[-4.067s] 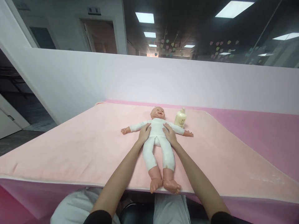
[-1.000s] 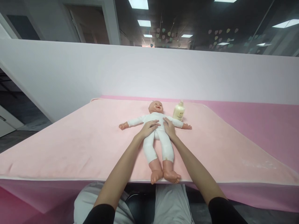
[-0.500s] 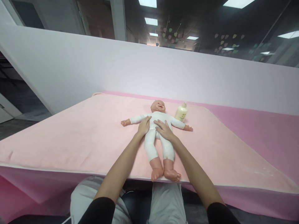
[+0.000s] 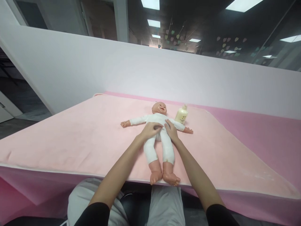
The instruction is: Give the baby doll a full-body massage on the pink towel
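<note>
A baby doll (image 4: 159, 118) with a white cloth body lies on its back on the pink mat, head away from me, feet at the near edge. My left hand (image 4: 151, 129) rests across the doll's belly from the left, its fingers extended toward the middle and the thumb apart. Against the right side of the doll's torso lies my right hand (image 4: 171, 129), fingers spread upward toward the chest. Neither hand holds anything. A pale yellow bottle (image 4: 182, 115) stands just beyond the doll's right-side arm.
The pink mat (image 4: 94, 135) covers most of the table, with a darker pink surface (image 4: 265, 135) showing at the right. Behind it rises a white partition (image 4: 164, 75) with glass above. My legs are below the near edge.
My left hand has turned inward and moved right over the doll's belly. My right hand has shifted slightly right, onto the torso's side. The view has shifted a little.
</note>
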A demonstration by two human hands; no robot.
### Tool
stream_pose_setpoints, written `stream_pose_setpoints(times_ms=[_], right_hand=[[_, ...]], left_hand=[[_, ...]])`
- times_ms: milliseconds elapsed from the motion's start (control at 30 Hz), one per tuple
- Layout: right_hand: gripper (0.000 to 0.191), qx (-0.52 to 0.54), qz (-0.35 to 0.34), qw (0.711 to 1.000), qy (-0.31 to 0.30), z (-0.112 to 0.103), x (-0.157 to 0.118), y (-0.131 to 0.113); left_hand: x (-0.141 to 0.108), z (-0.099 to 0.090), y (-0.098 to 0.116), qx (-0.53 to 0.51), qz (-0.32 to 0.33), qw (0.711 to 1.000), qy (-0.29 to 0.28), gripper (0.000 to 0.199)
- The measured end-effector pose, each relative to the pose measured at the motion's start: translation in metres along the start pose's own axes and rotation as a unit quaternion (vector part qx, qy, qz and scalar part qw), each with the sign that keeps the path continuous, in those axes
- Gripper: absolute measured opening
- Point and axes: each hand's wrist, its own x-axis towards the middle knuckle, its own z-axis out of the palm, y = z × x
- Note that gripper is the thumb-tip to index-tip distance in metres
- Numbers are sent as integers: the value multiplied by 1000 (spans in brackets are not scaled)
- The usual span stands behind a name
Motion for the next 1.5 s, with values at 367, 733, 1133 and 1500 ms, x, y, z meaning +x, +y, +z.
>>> stream_pose_setpoints(times_ms=[367,733,1133,1500], right_hand=[[25,84,-45,995,4,-3,-6,-36],[34,-34,-40,987,-149,0,-5,-45],[53,-2,33,999,-22,1,0,5],[20,99,-29,994,23,0,-3,-26]], left_hand=[[6,3,-35,77,-125,988,-46,44],[0,5,-49,102,-146,981,78,45],[-1,-9,0,82,8,995,-59,40],[10,0,-25,108,-133,980,-102,49]])
